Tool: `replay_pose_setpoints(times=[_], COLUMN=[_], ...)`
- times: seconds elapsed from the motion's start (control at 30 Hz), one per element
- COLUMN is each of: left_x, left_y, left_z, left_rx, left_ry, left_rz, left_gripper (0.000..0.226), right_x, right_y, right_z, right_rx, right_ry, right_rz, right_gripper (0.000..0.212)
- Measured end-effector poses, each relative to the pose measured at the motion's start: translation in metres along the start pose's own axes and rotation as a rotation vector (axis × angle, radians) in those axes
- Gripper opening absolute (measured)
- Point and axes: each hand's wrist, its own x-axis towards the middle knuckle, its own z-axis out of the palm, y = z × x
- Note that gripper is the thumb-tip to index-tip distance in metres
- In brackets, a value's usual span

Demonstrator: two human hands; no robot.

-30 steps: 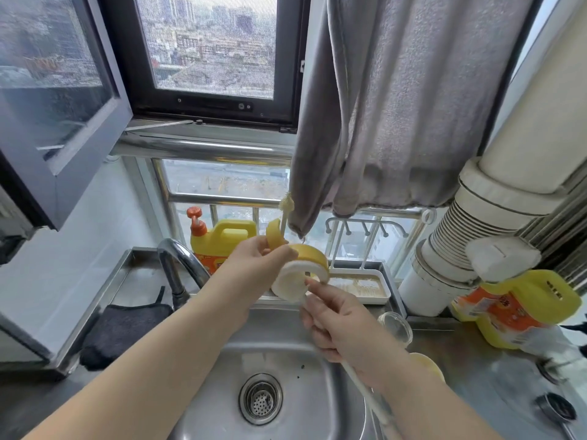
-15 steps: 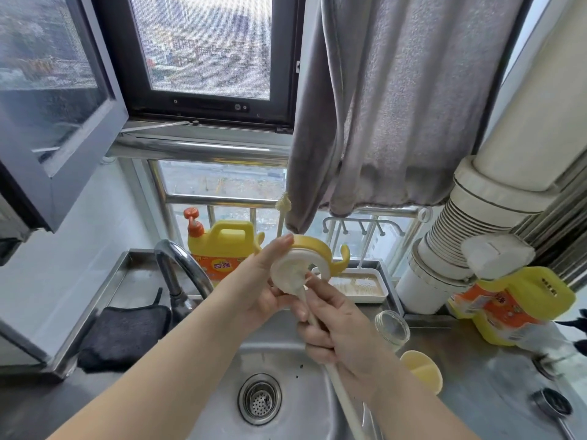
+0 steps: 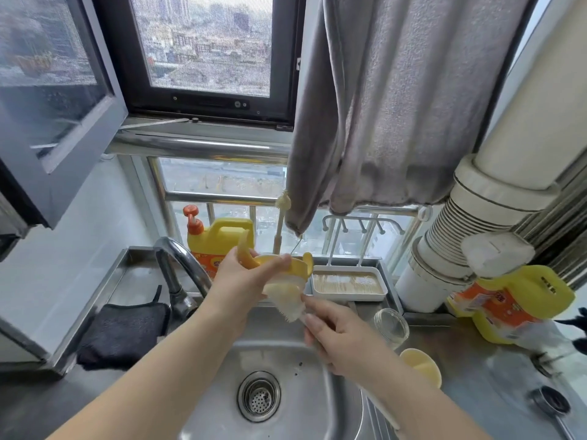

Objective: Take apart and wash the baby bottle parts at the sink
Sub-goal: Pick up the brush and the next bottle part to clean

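Note:
Over the steel sink point(image 3: 320, 404), my left hand point(image 3: 244, 281) grips a yellow bottle collar with handles point(image 3: 297, 268). A pale brush head point(image 3: 287, 301) sits against the collar's underside. My right hand point(image 3: 338, 341) holds the white brush handle point(image 3: 382, 414), which runs down to the right past my wrist. A clear glass bottle body point(image 3: 392, 327) stands on the counter right of the sink. A yellow cap point(image 3: 422, 366) lies just in front of it.
The curved tap point(image 3: 179, 265) stands at the sink's left, with a black cloth point(image 3: 124, 333) beside it. Yellow detergent jugs sit behind the tap point(image 3: 219, 238) and at right point(image 3: 514, 301). A white tray rack point(image 3: 347, 282) is behind the sink. A grey towel point(image 3: 394, 103) hangs above.
My left hand has turned the collar so its handles point up and the underside faces down. The brush has come partly out, its head now showing below the collar, and my right hand has dropped lower.

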Motion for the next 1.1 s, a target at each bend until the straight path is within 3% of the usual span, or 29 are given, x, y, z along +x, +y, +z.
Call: replay_pose_setpoints(times=[0.1, 0.17, 0.27, 0.37, 0.43, 0.53, 0.67, 0.97, 1.1], left_x=[0.007, 0.013, 0.012, 0.012, 0.012, 0.010, 0.002, -0.023, -0.022], left_y=[-0.003, -0.003, -0.013, -0.042, -0.064, -0.095, -0.130, -0.192, -0.212], left_z=[0.000, -0.001, 0.004, 0.020, 0.035, 0.057, 0.092, 0.168, 0.187], left_rx=[-0.140, -0.105, 0.056, 0.130, 0.181, 0.193, 0.179, 0.366, 0.381], left_ry=[0.043, 0.074, -0.022, -0.173, -0.167, -0.138, -0.233, -0.445, -0.436], left_rz=[-0.051, -0.056, -0.082, -0.222, -0.361, -0.603, -0.763, -0.918, -0.942], left_gripper=[0.034, 0.044, 0.068, 0.050, 0.032, 0.034, 0.034, 0.016, 0.024], right_x=[-0.006, -0.013, -0.023, -0.034, -0.044, -0.059, -0.088, -0.152, -0.161], right_y=[0.009, 0.018, 0.033, 0.044, 0.053, 0.075, 0.103, 0.130, 0.146], right_z=[-0.006, -0.012, -0.022, -0.038, -0.049, -0.063, -0.080, -0.088, -0.089], right_rx=[-0.086, -0.138, 0.031, 0.195, 0.197, 0.198, 0.249, 0.344, 0.373], right_ry=[-0.021, -0.005, 0.143, 0.319, 0.394, 0.498, 0.623, 0.783, 0.819], right_rz=[0.026, 0.062, 0.158, 0.216, 0.230, 0.302, 0.413, 0.541, 0.570], right_gripper=[0.049, 0.045, 0.037, 0.032, 0.033, 0.033, 0.035, 0.035, 0.036])
